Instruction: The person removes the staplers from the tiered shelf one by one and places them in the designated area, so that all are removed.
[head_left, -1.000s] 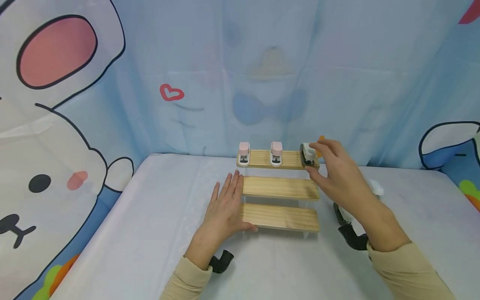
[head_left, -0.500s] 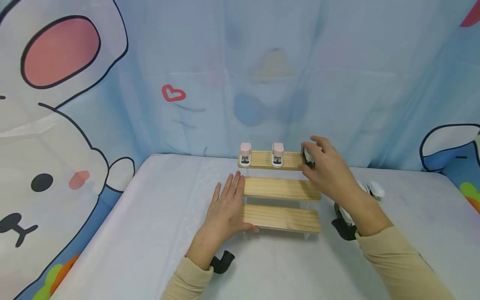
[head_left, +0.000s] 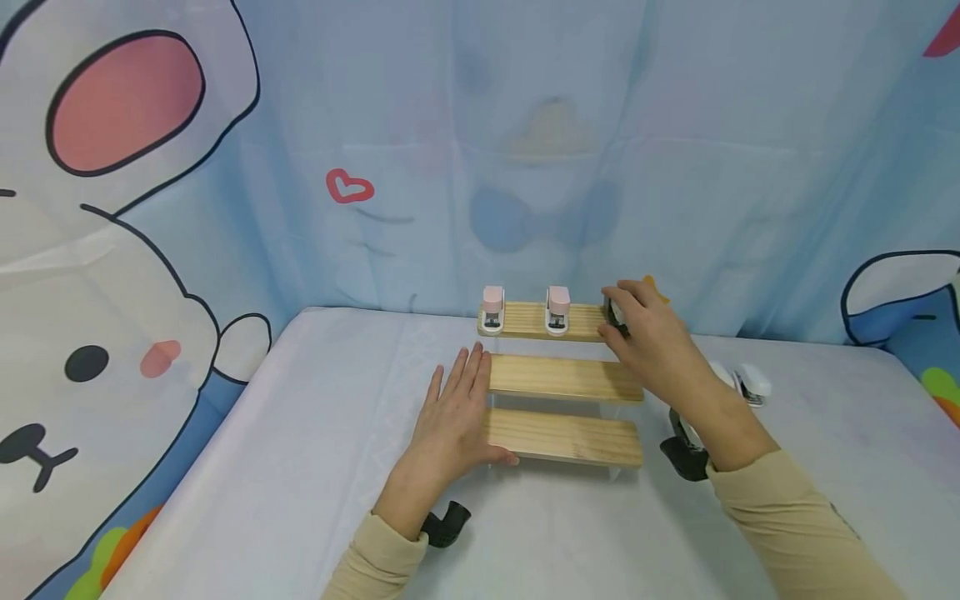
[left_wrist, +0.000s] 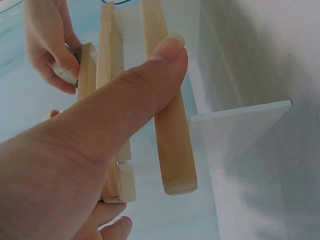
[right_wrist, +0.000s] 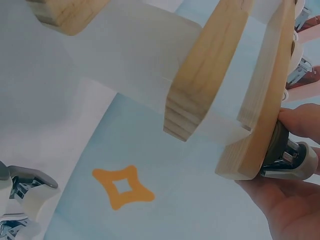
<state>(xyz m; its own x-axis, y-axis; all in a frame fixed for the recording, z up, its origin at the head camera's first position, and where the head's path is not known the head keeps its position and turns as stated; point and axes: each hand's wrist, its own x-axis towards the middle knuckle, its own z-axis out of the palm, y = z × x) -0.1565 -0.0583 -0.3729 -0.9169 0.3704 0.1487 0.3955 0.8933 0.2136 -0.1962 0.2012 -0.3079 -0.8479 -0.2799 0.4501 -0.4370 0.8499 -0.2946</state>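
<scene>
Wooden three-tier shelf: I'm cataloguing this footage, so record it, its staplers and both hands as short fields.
Top plank: pink-and-white stapler at left end, another near the middle
Right hand: grips a dark-and-white stapler at that plank's right end
Left hand: rests against left side of shelf
Table: more staplers at right, some partly hidden

Blue curtain (head_left: 420,83), white cartoon animal (head_left: 142,287) at left, red heart outline (head_left: 352,198), white tablecloth (head_left: 315,433)
</scene>
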